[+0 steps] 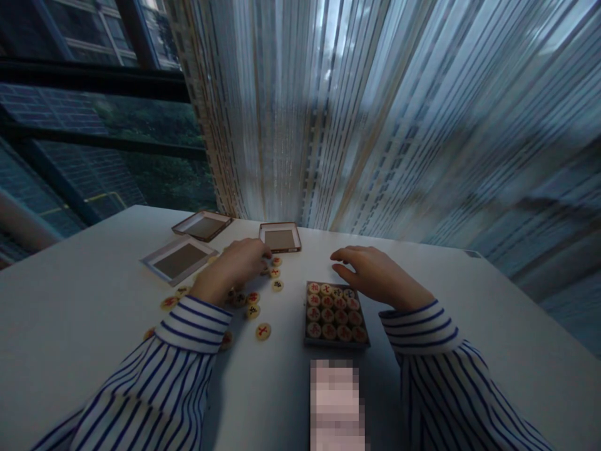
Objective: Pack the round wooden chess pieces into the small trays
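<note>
My left hand (239, 263) reaches over scattered round Chinese chess pieces (263, 331), palm down and fingers loosely bent. Its fingertips are close to the pieces at the far side; the thumb is hidden, and no piece shows in its grip. A shallow square box (336, 346) stands to the right, with rows of chess pieces (327, 315) packed in it, most marked in red and a few in black. Just past the box's far right corner hovers my right hand (370, 269), thumb and fingers apart, holding nothing.
Behind my left hand lie a square tray-like lid (295, 248), a brown-rimmed one (201, 238) and a pale-rimmed one (159, 275). Everything rests on a white table (451, 351). A string curtain (291, 125) hangs along its far edge, beside a window (94, 144) at the left.
</note>
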`<state>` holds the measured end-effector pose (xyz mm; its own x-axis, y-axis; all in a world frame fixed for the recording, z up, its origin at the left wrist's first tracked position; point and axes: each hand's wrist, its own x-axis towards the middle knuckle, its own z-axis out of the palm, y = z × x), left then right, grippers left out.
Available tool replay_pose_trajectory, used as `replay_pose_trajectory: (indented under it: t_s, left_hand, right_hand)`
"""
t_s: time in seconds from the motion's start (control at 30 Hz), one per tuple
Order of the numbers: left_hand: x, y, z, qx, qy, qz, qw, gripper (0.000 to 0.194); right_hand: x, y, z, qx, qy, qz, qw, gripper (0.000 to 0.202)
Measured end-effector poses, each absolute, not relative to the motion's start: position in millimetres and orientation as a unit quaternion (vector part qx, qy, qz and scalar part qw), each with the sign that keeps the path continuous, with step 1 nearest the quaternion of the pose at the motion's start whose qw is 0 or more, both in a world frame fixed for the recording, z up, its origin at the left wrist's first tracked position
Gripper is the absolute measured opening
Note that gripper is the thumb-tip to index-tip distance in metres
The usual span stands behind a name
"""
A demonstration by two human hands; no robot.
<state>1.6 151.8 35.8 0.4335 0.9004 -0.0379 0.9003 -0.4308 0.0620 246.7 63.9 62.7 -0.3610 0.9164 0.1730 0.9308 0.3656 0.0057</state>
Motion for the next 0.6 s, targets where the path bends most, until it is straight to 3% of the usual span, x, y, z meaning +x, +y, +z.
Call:
replay_pose_trajectory:
  t_s: [0.3, 0.6]
  left_hand:
    - [1.9, 147.2, 41.4, 0.852, 0.52, 0.007, 0.06, 0.037]
    - [14.9, 140.0, 34.5, 0.889, 0.456, -0.009, 0.048, 0.027]
  right_hand:
    - [243.4, 62.7, 64.8, -0.57, -0.819, -0.043, 0.049, 0.03]
    - [243.9, 63.3, 63.5, -0.568, -0.82, -0.046, 0.048, 0.029]
